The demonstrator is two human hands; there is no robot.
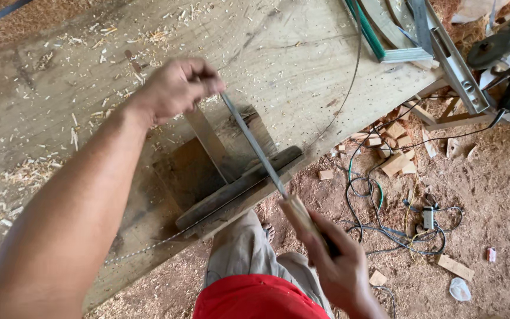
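Left hand (175,88) pinching far tip of metal file (254,145); right hand (332,260) clenched round its wooden handle (303,217). File lying slantwise across dark wood block (237,186) at edge of workbench (302,59). Cables (385,224) tangled on dirt floor beside.

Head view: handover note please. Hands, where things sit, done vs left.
Left hand: closed on the far tip of the metal file.
Right hand: closed on the file's wooden handle.
The file lies across the saw blade, which is clamped between dark wooden strips at the edge of the workbench.
Shavings litter the bench; offcuts and cables lie on the floor.
Done: blade clamped, file set on it. Which teeth are already filed cannot be told, so check all of them.
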